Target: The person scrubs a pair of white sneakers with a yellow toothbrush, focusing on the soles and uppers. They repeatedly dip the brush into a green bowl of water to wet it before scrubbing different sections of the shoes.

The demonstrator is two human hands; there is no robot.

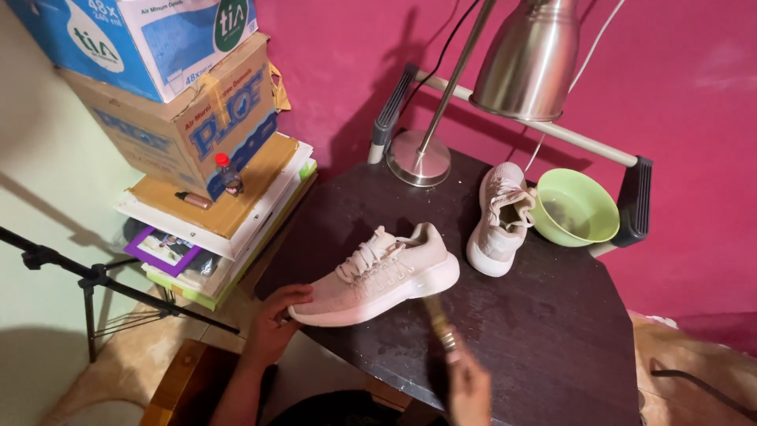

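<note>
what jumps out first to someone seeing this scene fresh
A pale pink sneaker lies on the dark table, its toe held by the left hand, while the right hand points a brush at it. Behind stand its twin, a green bowl and a steel lamp.

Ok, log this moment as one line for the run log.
left hand: holding toe of near shoe | right hand: gripping brush by shoe side | second shoe beside green bowl | table wet

Pale pink sneaker [378, 278] upright on dark table, toe left; brush [438, 319] beside sole.
</note>
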